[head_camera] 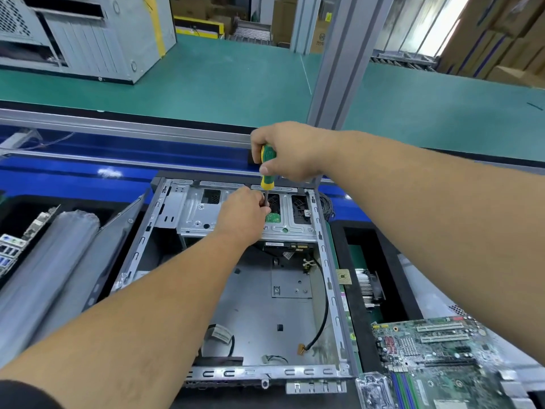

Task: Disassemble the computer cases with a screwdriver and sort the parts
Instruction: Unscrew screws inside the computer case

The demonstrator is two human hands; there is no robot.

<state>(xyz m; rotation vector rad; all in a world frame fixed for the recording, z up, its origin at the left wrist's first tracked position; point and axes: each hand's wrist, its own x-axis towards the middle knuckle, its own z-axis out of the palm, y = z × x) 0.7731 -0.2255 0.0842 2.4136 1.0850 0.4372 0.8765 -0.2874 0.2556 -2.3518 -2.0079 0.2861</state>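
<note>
An open grey computer case (330, 278) lies flat in front of me, its floor mostly bare with a few loose cables. A metal drive cage (194, 211) spans its far end, with a green circuit board showing through an opening. My right hand (289, 152) grips the green and yellow handle of a screwdriver (267, 169) held upright over the cage. My left hand (244, 214) pinches the screwdriver's dark shaft just above the cage. The tip is hidden behind my left hand.
A detached motherboard (442, 358) lies at the right, with a heatsink (368, 287) and green boards in a black bin behind it. A grey side panel (118, 243) leans at the left beside a wrapped roll (50, 270) and another board (14, 243). Another case (88, 36) stands far left.
</note>
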